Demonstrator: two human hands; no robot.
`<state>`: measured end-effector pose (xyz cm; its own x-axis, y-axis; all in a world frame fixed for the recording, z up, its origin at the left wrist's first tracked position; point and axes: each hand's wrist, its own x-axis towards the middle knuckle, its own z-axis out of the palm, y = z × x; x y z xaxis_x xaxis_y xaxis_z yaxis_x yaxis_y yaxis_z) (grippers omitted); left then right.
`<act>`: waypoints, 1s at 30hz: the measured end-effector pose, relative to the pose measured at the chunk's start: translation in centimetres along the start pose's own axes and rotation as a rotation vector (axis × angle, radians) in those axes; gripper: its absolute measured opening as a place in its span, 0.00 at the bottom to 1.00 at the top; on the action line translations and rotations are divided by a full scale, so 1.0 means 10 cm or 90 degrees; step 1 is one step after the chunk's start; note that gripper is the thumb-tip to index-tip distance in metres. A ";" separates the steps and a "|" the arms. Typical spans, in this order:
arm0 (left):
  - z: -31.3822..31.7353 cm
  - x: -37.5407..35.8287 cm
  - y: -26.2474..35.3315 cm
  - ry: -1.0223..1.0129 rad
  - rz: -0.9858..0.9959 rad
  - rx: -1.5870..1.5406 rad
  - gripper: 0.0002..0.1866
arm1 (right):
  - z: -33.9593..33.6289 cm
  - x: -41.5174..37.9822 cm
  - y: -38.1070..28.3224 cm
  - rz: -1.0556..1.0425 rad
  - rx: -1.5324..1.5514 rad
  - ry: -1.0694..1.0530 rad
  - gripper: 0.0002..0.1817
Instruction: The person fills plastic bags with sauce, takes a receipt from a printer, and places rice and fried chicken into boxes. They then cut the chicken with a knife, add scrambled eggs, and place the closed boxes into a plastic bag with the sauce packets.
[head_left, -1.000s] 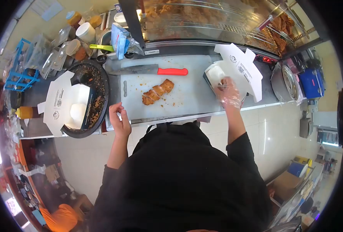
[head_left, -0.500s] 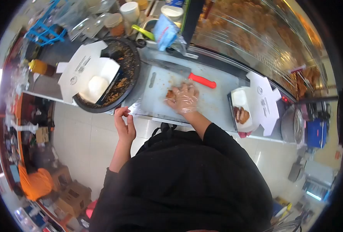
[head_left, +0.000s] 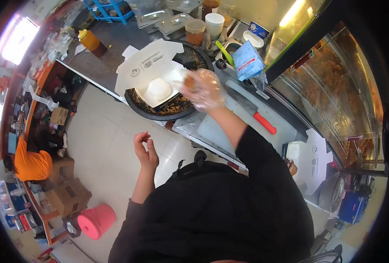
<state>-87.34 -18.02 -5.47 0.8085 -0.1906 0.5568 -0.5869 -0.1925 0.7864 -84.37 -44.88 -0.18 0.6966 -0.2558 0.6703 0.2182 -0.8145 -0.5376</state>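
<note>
Head view showed the right hand (head_left: pixel 203 90), pinching browned meat (head_left: pixel 188 82), had swung from the cutting board (head_left: pixel 235 106) to beside the open carton (head_left: pixel 148 68), bringing that piece off the board, while the left hand (head_left: pixel 147 151) hung loosely spread.

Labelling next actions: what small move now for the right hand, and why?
Probably lower the browned food piece into the open box, beside the white mound: the right hand holds it at the box's edge, and the lid is folded back.
</note>
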 end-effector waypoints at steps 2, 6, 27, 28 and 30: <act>0.07 0.08 0.08 -0.003 0.028 -0.009 0.13 | 0.22 0.41 -0.21 0.118 -0.085 -0.246 0.15; 0.17 0.16 0.14 -0.057 0.055 0.006 0.25 | 0.39 0.57 -0.38 0.216 -0.168 -0.334 0.26; 2.10 0.90 0.90 -0.408 0.051 0.252 0.54 | -2.23 -1.80 -0.64 0.600 0.250 0.036 0.16; 2.01 0.95 0.91 -0.426 0.110 0.252 0.56 | -2.43 -2.00 -0.65 0.614 0.031 0.156 0.14; 1.79 1.02 0.86 -0.382 0.133 0.293 0.55 | -2.87 -2.32 -0.69 0.613 -0.261 0.376 0.11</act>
<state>-84.95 -38.82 2.17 0.5948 -0.7291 0.3384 -0.7891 -0.4494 0.4187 -121.60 -48.29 2.66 0.0103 -0.9623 0.2718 -0.5283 -0.2360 -0.8156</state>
